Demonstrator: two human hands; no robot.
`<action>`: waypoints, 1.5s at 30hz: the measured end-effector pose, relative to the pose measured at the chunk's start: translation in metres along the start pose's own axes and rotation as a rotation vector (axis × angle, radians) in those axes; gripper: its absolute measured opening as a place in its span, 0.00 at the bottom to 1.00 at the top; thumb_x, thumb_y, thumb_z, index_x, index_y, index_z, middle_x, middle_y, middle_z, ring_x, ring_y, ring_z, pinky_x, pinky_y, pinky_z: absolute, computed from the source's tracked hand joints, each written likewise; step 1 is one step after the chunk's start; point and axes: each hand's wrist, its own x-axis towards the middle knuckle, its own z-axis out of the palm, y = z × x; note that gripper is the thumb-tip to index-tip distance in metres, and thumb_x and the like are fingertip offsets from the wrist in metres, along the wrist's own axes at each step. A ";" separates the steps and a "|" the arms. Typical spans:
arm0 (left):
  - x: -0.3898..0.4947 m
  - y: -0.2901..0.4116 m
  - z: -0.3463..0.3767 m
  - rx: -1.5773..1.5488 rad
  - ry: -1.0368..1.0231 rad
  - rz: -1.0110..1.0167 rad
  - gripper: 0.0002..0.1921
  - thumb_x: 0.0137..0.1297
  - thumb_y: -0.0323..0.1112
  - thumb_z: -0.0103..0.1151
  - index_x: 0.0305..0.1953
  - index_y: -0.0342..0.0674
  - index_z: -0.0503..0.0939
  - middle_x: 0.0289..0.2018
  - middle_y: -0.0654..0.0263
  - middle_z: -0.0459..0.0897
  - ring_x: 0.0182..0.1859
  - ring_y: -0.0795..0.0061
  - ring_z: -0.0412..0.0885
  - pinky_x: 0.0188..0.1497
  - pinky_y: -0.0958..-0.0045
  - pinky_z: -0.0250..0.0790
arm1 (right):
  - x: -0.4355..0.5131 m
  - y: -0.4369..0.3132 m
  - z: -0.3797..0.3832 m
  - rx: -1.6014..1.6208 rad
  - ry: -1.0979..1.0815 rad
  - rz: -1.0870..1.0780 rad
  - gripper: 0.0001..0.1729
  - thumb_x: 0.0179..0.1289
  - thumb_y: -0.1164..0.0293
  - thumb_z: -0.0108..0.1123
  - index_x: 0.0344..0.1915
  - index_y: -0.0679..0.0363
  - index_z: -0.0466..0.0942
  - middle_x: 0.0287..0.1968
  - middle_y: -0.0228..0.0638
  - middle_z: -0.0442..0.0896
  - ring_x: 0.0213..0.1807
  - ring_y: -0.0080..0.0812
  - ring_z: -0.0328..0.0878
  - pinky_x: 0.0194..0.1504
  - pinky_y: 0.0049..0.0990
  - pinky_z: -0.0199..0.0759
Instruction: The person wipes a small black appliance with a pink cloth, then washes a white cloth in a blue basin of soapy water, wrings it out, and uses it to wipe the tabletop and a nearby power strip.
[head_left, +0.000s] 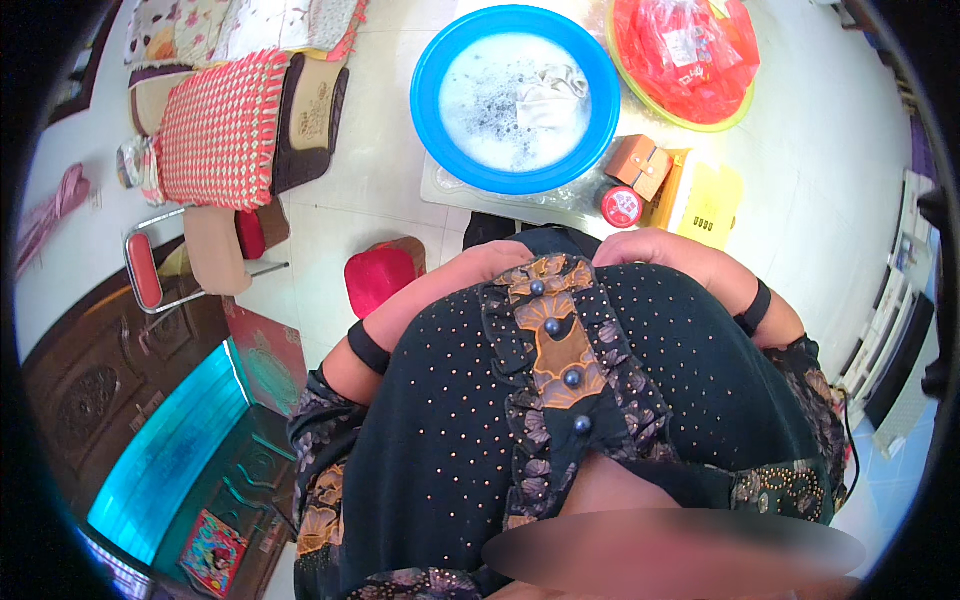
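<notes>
Both of my hands rest low against the front of my body. My left hand (501, 259) lies on the left of the dark patterned blouse (442, 390), its fingers mostly hidden behind the cloth. On the other side, my right hand (626, 246) is half tucked behind the blouse too. Whether either holds anything cannot be seen. Beyond them stands a blue plastic basin (517, 187) of foamy water (480, 112), with a white cloth (555, 97) partly above the suds. A round red-lidded container (622, 207) is nearest to my right hand.
The basin stands on a table (442, 191) with a brown box (639, 161), a yellow box (709, 206) and a yellow-green basin (739, 116) holding red plastic bags (686, 60). Left are a red stool (382, 281), a folding chair (217, 251) and a cloth-covered seat (217, 135).
</notes>
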 end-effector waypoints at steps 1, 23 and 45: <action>0.003 0.003 -0.003 -0.086 -0.008 -0.092 0.16 0.55 0.33 0.64 0.45 0.36 0.79 0.38 0.59 0.78 0.42 0.64 0.76 0.44 0.69 0.68 | -0.003 0.001 0.001 0.012 0.025 -0.025 0.17 0.60 0.69 0.63 0.49 0.63 0.77 0.45 0.38 0.81 0.49 0.31 0.78 0.50 0.30 0.72; 0.051 -0.059 -0.137 -0.422 -0.308 -0.658 0.25 0.65 0.28 0.56 0.63 0.32 0.65 0.61 0.62 0.69 0.61 0.75 0.68 0.66 0.73 0.57 | 0.171 0.197 -0.157 -0.318 0.859 0.371 0.19 0.60 0.62 0.60 0.49 0.59 0.79 0.42 0.40 0.84 0.45 0.33 0.80 0.48 0.29 0.72; 0.218 -0.171 -0.275 -0.333 0.788 -0.562 0.34 0.67 0.56 0.47 0.67 0.40 0.57 0.66 0.54 0.59 0.66 0.56 0.60 0.65 0.47 0.52 | 0.240 0.237 -0.175 -0.379 1.232 0.457 0.37 0.52 0.56 0.66 0.61 0.60 0.69 0.58 0.50 0.75 0.59 0.49 0.71 0.60 0.34 0.66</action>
